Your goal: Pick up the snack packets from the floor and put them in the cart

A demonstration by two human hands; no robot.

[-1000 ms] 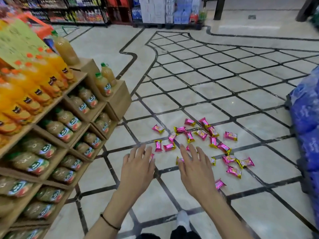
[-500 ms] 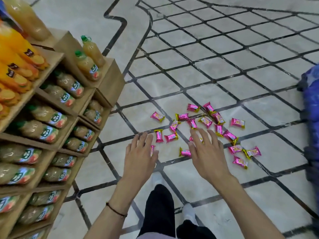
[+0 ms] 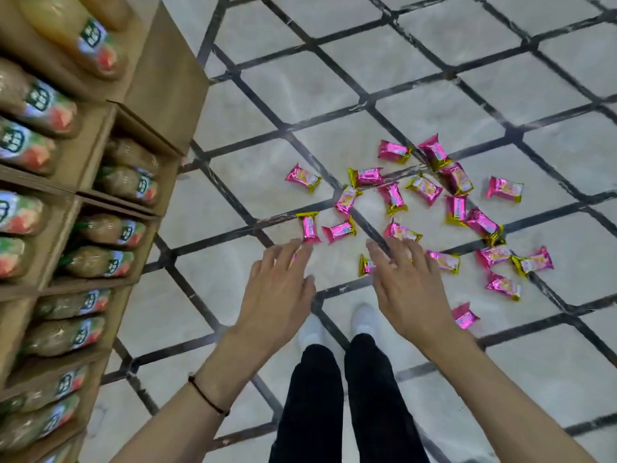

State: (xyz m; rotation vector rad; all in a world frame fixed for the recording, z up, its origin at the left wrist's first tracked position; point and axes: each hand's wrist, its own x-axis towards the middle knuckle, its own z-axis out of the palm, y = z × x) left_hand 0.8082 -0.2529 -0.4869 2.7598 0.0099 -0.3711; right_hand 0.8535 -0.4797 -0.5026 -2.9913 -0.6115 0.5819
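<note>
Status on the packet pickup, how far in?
Done: nothing visible; the cart is out of view. In hand: left hand and right hand reach open-fingered over the nearest pink snack packets, gripping none. Left: the whole scatter on the tiled floor beside the drinks shelf.
</note>
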